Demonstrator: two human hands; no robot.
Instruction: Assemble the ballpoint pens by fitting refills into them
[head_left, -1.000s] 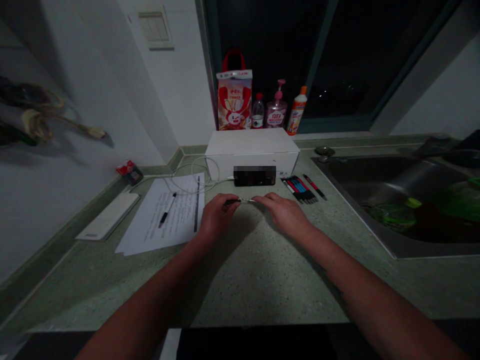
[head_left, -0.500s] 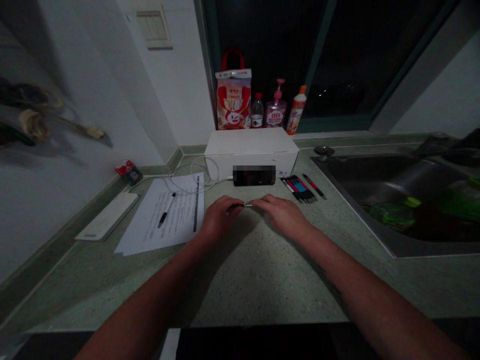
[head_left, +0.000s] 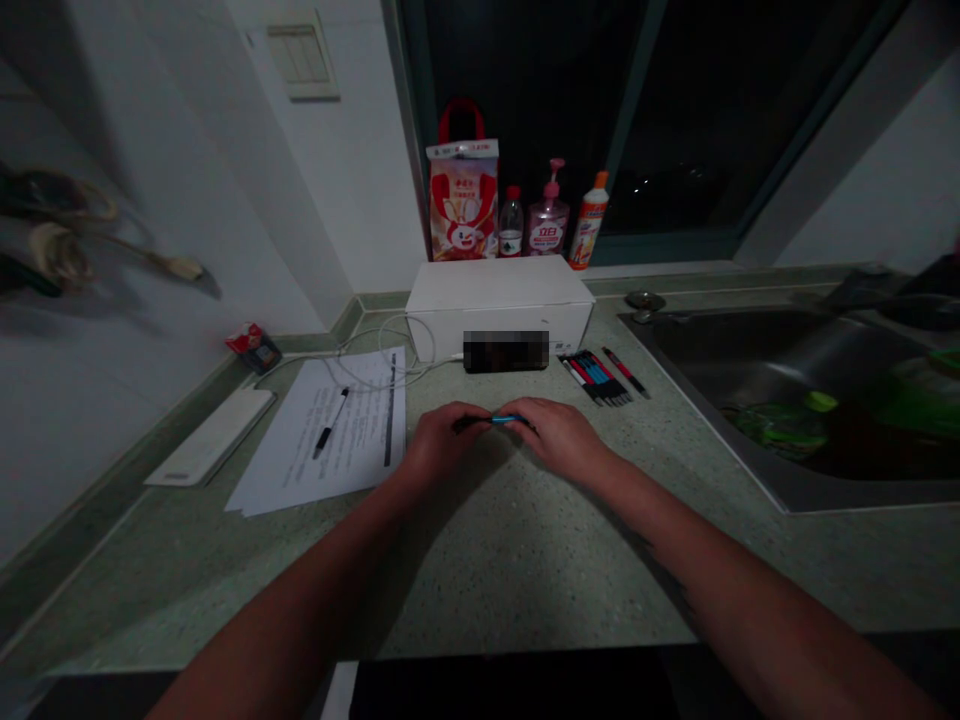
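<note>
The person's left hand (head_left: 442,440) is pinching the dark part of a blue-and-black pen (head_left: 505,419) in front of the white box (head_left: 496,285), while the right hand (head_left: 561,438) is gripping the pen's blue part. A phone (head_left: 506,357) is standing at the box's front; loose pens (head_left: 598,376) are lying near its right end.

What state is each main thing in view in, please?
Held pen: roughly level; assembly unclear
Left hand: pinching its left end
Right hand: pinching its right end
Phone: on its long edge, cable plugged in
White box: closed
Papers: flat, another pen on top
Row of pens: lying side by side
Red pen: lying apart
Red-capped bottle: upright, closed
Pump bottle: upright
Orange-capped bottle: closed
</note>
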